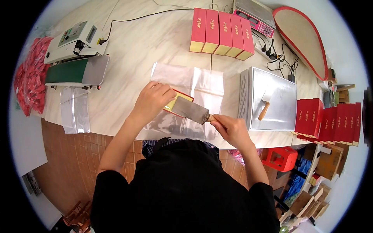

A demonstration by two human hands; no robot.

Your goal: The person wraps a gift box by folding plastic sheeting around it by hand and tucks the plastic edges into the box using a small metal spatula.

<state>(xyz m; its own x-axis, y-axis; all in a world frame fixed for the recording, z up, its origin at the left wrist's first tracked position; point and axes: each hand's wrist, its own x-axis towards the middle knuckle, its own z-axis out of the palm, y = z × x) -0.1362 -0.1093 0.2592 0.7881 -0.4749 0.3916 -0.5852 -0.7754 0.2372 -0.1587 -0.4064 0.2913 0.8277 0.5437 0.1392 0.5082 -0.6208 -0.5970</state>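
Note:
My right hand is closed around the wooden handle of a scraper. Its wide metal blade lies over a small red-edged box with a pale yellow face. At the box's left end my left hand grips it, fingers curled over the edge. Under both lie clear plastic sheets or bags, spread on the marbled table. To the right, a second scraper with a wooden handle rests on a silver metal plate unit with a perforated side.
Several red boxes stand in a row at the back, beside a pink scale. More red boxes stand at the right. A conveyor machine with a green belt and plastic bags are left. Cables lie back right.

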